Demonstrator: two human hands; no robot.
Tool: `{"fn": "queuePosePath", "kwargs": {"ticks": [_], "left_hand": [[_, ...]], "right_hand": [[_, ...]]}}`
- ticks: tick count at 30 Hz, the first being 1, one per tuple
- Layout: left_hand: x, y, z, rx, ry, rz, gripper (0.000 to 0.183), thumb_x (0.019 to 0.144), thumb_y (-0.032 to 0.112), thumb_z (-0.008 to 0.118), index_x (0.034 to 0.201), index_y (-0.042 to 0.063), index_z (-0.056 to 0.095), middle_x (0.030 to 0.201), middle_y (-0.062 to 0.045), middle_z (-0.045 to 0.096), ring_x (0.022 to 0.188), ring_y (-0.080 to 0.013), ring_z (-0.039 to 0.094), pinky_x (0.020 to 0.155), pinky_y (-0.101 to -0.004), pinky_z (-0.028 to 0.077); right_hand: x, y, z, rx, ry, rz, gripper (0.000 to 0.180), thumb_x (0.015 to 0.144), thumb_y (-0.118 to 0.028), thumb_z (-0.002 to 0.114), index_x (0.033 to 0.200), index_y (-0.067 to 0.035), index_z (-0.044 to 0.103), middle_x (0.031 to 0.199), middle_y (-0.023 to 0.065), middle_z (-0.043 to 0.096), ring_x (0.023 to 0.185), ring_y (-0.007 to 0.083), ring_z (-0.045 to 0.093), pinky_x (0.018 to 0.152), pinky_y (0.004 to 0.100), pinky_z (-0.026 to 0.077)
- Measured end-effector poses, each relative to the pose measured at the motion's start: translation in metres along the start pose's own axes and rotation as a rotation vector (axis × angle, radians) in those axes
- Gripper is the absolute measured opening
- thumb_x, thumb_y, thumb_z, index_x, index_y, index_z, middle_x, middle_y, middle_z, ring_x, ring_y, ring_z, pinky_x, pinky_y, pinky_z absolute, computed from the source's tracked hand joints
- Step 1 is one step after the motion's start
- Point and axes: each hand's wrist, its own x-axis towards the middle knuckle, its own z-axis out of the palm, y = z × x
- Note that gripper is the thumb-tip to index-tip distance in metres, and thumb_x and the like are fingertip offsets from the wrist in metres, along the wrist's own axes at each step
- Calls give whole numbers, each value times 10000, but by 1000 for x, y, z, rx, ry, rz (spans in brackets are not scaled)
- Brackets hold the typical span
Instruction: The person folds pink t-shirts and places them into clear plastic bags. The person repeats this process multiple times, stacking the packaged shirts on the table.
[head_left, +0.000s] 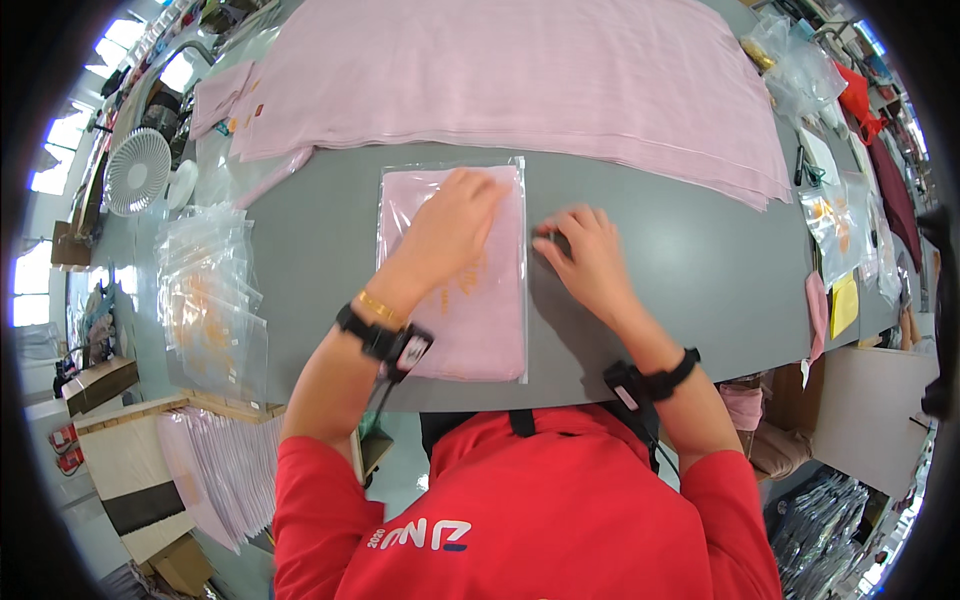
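A folded pink cloth (487, 337) lies inside a clear plastic bag (523, 300) that bears orange writing. My left hand (459, 214) is over the upper part of this bag, fingers bent and slightly blurred, their tips near its upper right corner. Whether those fingertips press on or pinch the plastic is hidden. Just right of the bag's long edge, my right hand (589, 255) hovers near the grey table (675, 300). Its thumb stands apart from the curled fingers, with a dark shadow showing in the gap and nothing seen in the grasp.
A wide stack of pink cloth (510, 75) covers the table's far side. Flat clear bags (214, 300) are piled at left, near a white fan (137, 172). Filled bags stand in a wooden crate (127, 465) below. More plastic packets (832, 225) and yellow cloth (844, 306) lie at right.
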Motion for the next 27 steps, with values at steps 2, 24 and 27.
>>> {"fn": "queuePosePath", "kwargs": {"ticks": [2,24,27], "left_hand": [[36,-20,16,-18,84,-15,311,927,13,596,1232,-10,648,1184,-168,629,1135,-373,582,987,-454,498],[51,-72,70,-51,303,-45,134,896,-56,585,1029,-51,576,1221,-235,550,1177,-433,543,1025,-471,476],[52,-79,73,-35,252,-101,100,933,-24,564,1024,-37,603,1246,-235,555,1202,-415,545,1060,-461,454]], "right_hand": [[24,8,15,8,51,-8,151,891,-165,779,1037,-131,767,1080,45,644,1036,299,565,903,441,418],[106,19,63,-113,102,154,285,884,-424,781,936,-143,794,1120,40,646,1127,298,555,966,462,367],[108,21,65,-113,133,144,263,867,-400,769,863,-138,789,1119,63,644,1125,306,550,965,471,368]]}}
